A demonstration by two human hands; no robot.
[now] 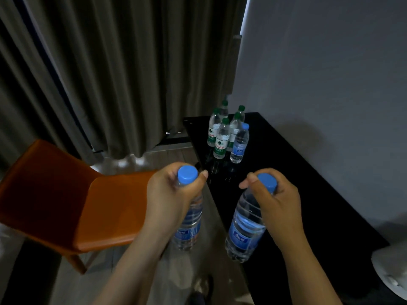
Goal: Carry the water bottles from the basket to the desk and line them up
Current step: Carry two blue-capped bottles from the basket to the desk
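Hanging behind everything, a heavy grey curtain (105, 69) filled the left of the room and a plain pale wall (330, 80) the right, with the black glossy tabletop (297, 172) running along that wall toward the corner. An orange chair (66, 199) stood just beside the tabletop's near edge, on a wood-look floor (171, 155). At the far end of the tabletop five green-capped bottles (221, 139) stood upright in a tight cluster, with one blue-capped bottle (240, 144) touching or nearly touching them on the right; the basket was not in view. Each hand held another blue-capped bottle by the neck: the left hand (174, 194) had its grip wrapped closed around the left bottle (189, 225), which hung over the floor off the tabletop's edge, and the right hand (277, 199) had its grip closed around the right bottle (244, 230), which hung above the near part of the tabletop. Setting these down well would probably mean bringing each base flat onto the surface beside the standing blue-capped one, lowering gently since the tall, narrow bottles could tip and knock the cluster, and spacing them so a row forms rather than a bunch.
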